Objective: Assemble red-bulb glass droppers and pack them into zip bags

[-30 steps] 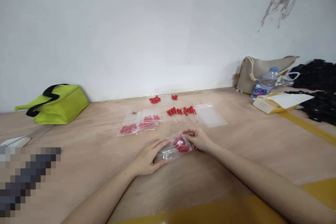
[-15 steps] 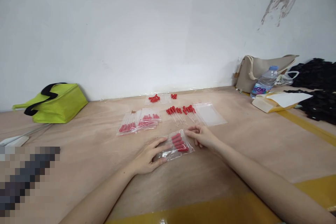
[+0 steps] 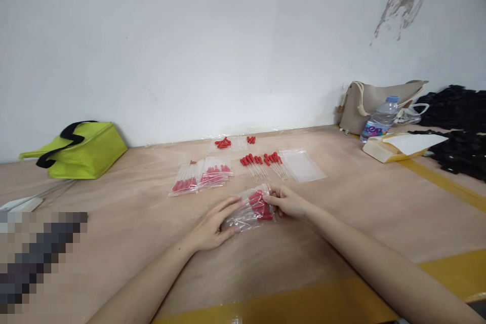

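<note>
A clear zip bag [image 3: 246, 220] with several red-bulbed droppers [image 3: 259, 204] inside lies on the table in front of me. My left hand [image 3: 214, 225] holds its left end, with the thumb at the near edge and the fingers at the far edge. At the right end, by the bag's mouth, my right hand [image 3: 283, 202] pinches the plastic beside the red bulbs. Beyond my hands, loose droppers [image 3: 261, 164] lie in small groups, thin stems toward me. To their left is an overlapping stack of filled bags [image 3: 203, 177]; to their right lie flat unfilled zip bags [image 3: 304, 165].
More red bulbs [image 3: 223, 143] lie on plastic by the wall. A lime-green bag [image 3: 89, 149] stands at left. At right are a water bottle [image 3: 380, 119], a beige bag [image 3: 355, 111], an opened paper packet [image 3: 387, 148] and black material [image 3: 455, 109]. Yellow tape [image 3: 288, 304] crosses the near table.
My right hand has moved left onto the bag's mouth and now pinches it. The droppers inside look shifted and bunched. My left hand has stayed almost in place.
</note>
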`<state>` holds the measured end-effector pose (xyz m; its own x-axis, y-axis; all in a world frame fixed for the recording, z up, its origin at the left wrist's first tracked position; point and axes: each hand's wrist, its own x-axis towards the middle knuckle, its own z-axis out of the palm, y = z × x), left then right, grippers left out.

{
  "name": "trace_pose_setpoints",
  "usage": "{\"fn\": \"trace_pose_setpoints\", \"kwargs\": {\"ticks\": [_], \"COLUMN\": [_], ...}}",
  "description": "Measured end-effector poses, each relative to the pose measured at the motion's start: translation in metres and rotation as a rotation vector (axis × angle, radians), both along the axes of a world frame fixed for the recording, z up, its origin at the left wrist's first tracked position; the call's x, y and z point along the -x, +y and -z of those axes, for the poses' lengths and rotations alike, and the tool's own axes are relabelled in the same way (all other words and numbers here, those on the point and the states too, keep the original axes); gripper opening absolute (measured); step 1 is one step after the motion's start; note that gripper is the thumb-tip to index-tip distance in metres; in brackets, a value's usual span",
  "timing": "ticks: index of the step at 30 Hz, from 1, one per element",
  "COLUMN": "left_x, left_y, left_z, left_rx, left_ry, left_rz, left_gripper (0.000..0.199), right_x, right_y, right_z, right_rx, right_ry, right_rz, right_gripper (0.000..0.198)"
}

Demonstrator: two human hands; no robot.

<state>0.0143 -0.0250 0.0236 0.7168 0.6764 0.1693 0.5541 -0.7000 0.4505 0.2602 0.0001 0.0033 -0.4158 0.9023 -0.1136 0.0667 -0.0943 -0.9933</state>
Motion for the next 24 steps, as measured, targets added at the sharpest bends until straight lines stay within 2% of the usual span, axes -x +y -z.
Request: {"fn": "trace_pose_setpoints", "kwargs": {"ticks": [4,7,10,13,16,18,21,24], "left_x": [0.001,0.0,-0.003,-0.01,-0.021,-0.029,-0.036,-0.036], "left_y": [0.002,0.006,0.008,0.004,-0.001,-0.005,-0.009,-0.009], "left_z": [0.004,0.013,0.019,0.017,0.012,0.011,0.012,0.011], "left_rx": [0.044,0.113,0.301,0.589,0.814,0.889,0.874,0.729], "left_ry": [-0.13,-0.359,-0.649,-0.796,-0.824,-0.864,-0.938,-0.942], "left_rz": [-0.077,-0.245,-0.399,-0.325,-0.209,-0.179,-0.24,-0.364], "left_gripper": [0.05,0.052,0.062,0.07,0.061,0.051,0.043,0.041], "right_x": [-0.003,-0.008,-0.012,-0.006,0.009,0.019,0.028,0.025], "right_y": [-0.002,0.001,0.006,0.004,-0.008,-0.018,-0.029,-0.028], "right_z": [-0.004,-0.004,-0.002,-0.001,0.0,0.0,0.0,-0.004], "right_rx": [0.041,0.077,0.077,0.087,0.132,0.16,0.174,0.192], "right_ry": [0.241,0.391,0.444,0.474,0.493,0.485,0.406,0.257], "right_rz": [-0.015,0.06,0.208,0.25,0.163,0.061,-0.087,-0.192], "right_gripper": [0.032,0.029,0.026,0.028,0.032,0.034,0.036,0.033]}}
